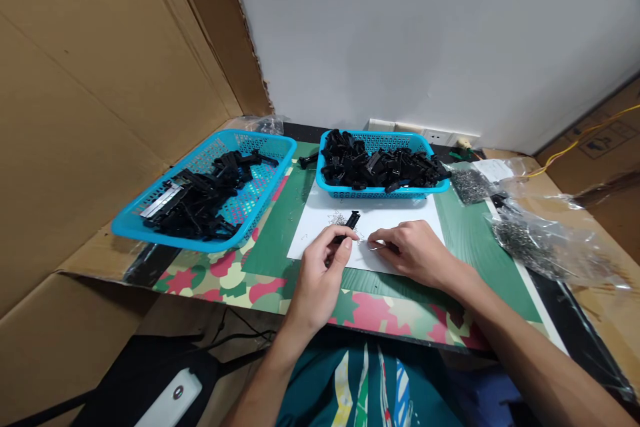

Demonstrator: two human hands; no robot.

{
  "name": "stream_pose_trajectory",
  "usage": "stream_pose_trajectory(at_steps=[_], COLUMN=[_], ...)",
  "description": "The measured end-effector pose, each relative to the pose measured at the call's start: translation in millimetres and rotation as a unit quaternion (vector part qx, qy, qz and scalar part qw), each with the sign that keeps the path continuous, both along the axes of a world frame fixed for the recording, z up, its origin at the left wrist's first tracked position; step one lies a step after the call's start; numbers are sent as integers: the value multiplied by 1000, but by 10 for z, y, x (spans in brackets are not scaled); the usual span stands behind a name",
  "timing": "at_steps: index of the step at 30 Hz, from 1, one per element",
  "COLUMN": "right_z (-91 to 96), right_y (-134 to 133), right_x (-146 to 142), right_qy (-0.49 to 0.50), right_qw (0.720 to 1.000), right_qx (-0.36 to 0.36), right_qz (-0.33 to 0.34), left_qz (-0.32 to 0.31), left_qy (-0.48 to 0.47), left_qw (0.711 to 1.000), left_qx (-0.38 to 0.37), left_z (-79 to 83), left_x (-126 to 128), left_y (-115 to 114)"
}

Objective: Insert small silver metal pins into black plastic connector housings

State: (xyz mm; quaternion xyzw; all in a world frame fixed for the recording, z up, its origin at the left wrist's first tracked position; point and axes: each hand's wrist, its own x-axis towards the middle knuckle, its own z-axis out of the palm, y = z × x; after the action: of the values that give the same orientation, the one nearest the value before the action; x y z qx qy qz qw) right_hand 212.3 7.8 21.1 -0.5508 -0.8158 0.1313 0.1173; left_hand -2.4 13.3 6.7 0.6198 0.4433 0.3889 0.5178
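My left hand (pixel 324 265) is closed round a small black plastic part (pixel 350 221) that sticks out past my fingers over a white sheet of paper (pixel 400 217). My right hand (pixel 410 250) rests on the paper just right of it, thumb and forefinger pinched on a thin metal pin (pixel 376 247). A small heap of tiny metal springs (pixel 339 218) lies on the paper beside the black part.
Two blue baskets hold black plastic parts: one at the left (pixel 150 210), one behind the paper (pixel 380 192). Clear bags of small metal pieces (pixel 530 243) lie at the right. Cardboard walls (pixel 75 113) stand at the left. The camouflage-patterned table edge (pixel 370 313) is near me.
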Motion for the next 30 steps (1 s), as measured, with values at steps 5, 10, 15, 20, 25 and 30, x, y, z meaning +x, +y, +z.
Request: stream_pose_trajectory(at_steps=[5, 10, 15, 20, 25, 30], right_z=[-7, 89, 172, 149, 154, 168], right_y=[21, 92, 149, 154, 127, 109], right_x=[31, 306, 637, 657, 565, 540], right_qy=[-11, 55, 120, 155, 146, 142], right_qw=[999, 995, 987, 976, 976, 974], right_qx=[18, -14, -75, -153, -160, -174], right_qz=[-33, -76, -81, -20, -7, -2], left_qz=[-3, -9, -40, -67, -78, -80], left_qy=[22, 34, 78, 95, 97, 107], left_qw=[1000, 999, 993, 989, 989, 988], left_qx=[9, 23, 83, 91, 84, 79], left_z=[4, 11, -5, -2, 8, 11], left_x=[0, 0, 12, 25, 24, 18], left_y=[-12, 7, 42, 40, 25, 17])
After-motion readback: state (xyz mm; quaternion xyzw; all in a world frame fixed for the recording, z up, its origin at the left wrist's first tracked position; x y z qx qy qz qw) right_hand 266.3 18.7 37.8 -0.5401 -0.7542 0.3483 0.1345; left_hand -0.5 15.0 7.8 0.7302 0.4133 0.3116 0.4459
